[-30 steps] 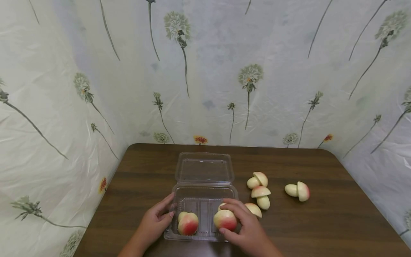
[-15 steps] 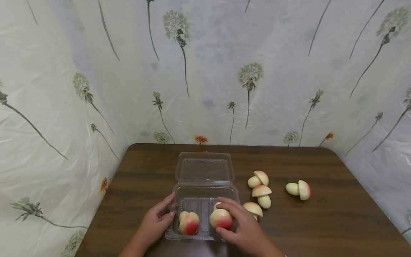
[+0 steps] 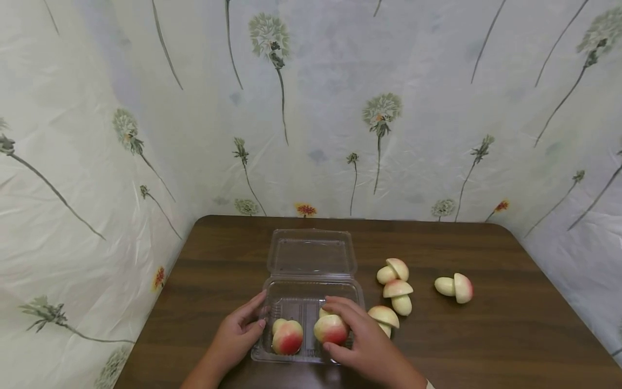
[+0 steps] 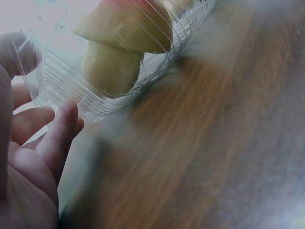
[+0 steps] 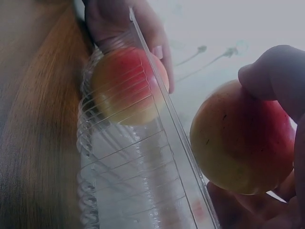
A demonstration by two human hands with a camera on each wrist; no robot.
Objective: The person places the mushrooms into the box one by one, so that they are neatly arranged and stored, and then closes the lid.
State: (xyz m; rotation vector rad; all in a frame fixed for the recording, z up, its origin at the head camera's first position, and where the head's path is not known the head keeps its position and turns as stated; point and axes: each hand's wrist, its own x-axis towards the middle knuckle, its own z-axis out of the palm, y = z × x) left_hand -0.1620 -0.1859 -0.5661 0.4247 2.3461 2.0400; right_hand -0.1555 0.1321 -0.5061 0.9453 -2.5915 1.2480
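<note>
My right hand (image 3: 362, 340) grips a toy mushroom (image 3: 331, 328) with a cream and red cap, held over the right part of an open clear plastic container (image 3: 305, 292). In the right wrist view, thumb and fingers span the round cap (image 5: 243, 138), which hangs above the container's rim. A second toy mushroom (image 3: 288, 337) lies inside the container at the left, its cap toward me. My left hand (image 3: 238, 335) holds the container's left edge. The left wrist view has its fingers (image 4: 59, 138) at the ribbed plastic wall, the stem (image 4: 112, 71) showing through.
Right of the container lie more toy mushrooms: one close by (image 3: 384, 317), two touching each other (image 3: 398, 289), and one farther right (image 3: 454, 288). The container's lid (image 3: 312, 254) lies folded back on the brown wooden table (image 3: 233, 243). A flower-patterned sheet (image 3: 311, 108) hangs behind.
My right hand has moved slightly left with the toy mushroom, farther over the container, uncovering more of the mushroom on the table beside it. My left hand has stayed at the container's edge.
</note>
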